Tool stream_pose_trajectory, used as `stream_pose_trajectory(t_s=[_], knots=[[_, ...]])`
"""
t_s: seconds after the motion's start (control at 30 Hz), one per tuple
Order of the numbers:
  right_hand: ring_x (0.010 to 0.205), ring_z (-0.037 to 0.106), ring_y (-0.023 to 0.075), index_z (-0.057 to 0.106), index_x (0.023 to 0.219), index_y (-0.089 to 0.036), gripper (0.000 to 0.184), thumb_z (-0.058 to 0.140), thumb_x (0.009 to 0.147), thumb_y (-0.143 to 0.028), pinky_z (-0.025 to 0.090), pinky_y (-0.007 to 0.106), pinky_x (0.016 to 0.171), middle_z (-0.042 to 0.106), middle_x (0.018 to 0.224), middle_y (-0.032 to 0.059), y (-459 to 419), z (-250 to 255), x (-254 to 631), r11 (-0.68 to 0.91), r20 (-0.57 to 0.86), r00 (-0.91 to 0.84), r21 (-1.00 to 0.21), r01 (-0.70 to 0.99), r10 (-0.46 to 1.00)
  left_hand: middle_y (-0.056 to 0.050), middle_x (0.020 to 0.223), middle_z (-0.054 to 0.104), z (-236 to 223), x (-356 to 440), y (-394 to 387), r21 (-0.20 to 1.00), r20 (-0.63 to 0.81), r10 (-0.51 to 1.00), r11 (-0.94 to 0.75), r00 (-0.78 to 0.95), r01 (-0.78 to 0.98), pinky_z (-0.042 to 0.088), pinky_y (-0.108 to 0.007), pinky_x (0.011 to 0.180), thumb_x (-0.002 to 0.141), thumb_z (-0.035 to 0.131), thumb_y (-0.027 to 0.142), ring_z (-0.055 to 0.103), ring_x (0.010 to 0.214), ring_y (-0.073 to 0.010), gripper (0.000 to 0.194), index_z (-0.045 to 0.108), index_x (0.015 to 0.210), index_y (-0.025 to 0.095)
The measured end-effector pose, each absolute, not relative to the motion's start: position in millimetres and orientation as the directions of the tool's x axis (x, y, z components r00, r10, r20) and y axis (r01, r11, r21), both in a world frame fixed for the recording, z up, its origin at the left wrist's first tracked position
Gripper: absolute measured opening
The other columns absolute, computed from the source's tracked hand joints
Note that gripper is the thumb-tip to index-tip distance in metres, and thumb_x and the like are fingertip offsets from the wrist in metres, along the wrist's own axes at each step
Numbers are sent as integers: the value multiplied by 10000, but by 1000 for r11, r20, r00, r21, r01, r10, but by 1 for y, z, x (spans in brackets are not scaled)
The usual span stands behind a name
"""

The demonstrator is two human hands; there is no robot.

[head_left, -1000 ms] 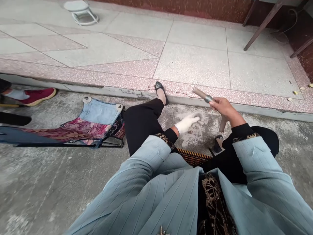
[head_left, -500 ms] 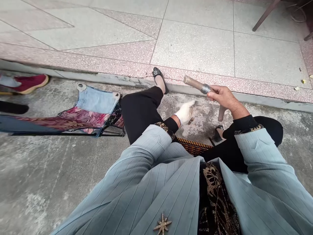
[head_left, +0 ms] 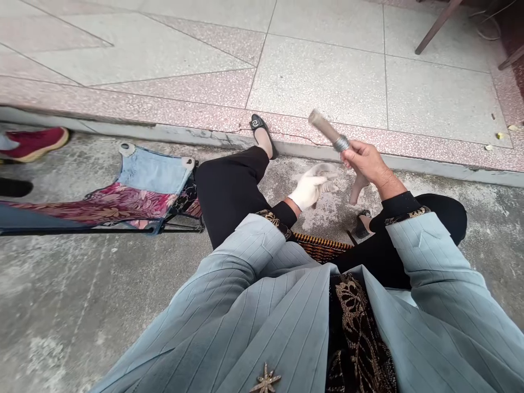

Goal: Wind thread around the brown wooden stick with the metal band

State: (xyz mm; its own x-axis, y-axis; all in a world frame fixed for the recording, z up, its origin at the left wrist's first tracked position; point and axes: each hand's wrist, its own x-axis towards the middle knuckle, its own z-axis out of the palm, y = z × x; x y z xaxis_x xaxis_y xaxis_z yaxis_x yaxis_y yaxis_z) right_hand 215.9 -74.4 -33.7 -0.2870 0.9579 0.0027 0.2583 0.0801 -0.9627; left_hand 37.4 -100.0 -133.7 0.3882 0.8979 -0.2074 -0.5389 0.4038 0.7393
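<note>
Bare-skinned, my right hand [head_left: 366, 161] grips a brown wooden stick [head_left: 325, 126] with silvery wire [head_left: 340, 143] coiled around it. The stick tilts up to the left, its blunt end above the step. Below the palm another brown wooden piece [head_left: 358, 188] sticks downward; whether it is one with the stick is hidden by the hand. My left hand [head_left: 309, 188] wears a white glove and hovers to the left of the stick, apart from it. Its fingers are stretched out toward the right and slightly blurred. A small brown stub shows faintly beneath the glove.
A low concrete step edge [head_left: 298, 148] runs across, with terrazzo tiles [head_left: 323, 82] beyond it. At left stands a folding chair [head_left: 151, 172] with blue and red flowered cloth. Another person's red shoe [head_left: 36, 143] is farther left. A woven seat [head_left: 321, 246] lies beneath me.
The stick has tilted more steeply, its free end swinging upward. My gloved left hand has spread its fingers out more. The whole view has shifted slightly.
</note>
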Motion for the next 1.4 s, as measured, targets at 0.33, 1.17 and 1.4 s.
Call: stream_pose_trajectory(t_s=[0.33,1.17,1.4], knots=[[669,516,134,594,912,-194,451,605,787,-627,471,278,647,581,791,27,-81,-37,208,51,1,-235,-977,209,972,-73,1128,696,-116,9,-74,725,-169,981,187,92,-663,437,-493,1059,787,529,94,577,1224,-260,269,660,1002,187],[554,458,107,508,839,-210,274,638,629,-329,407,248,536,554,688,-34,-79,-101,159,-261,-251,75,-913,313,965,-98,1338,593,-85,38,-93,692,-35,978,173,207,-700,397,-432,1111,957,445,456,498,1308,-259,446,575,1290,189],[473,409,85,506,718,-194,173,592,575,-152,349,231,466,476,535,-70,-78,-86,165,-345,-336,100,-932,108,937,-74,1375,569,-115,49,-98,812,136,976,-10,172,-583,290,-399,1191,859,645,355,457,1345,-252,429,616,1258,201]])
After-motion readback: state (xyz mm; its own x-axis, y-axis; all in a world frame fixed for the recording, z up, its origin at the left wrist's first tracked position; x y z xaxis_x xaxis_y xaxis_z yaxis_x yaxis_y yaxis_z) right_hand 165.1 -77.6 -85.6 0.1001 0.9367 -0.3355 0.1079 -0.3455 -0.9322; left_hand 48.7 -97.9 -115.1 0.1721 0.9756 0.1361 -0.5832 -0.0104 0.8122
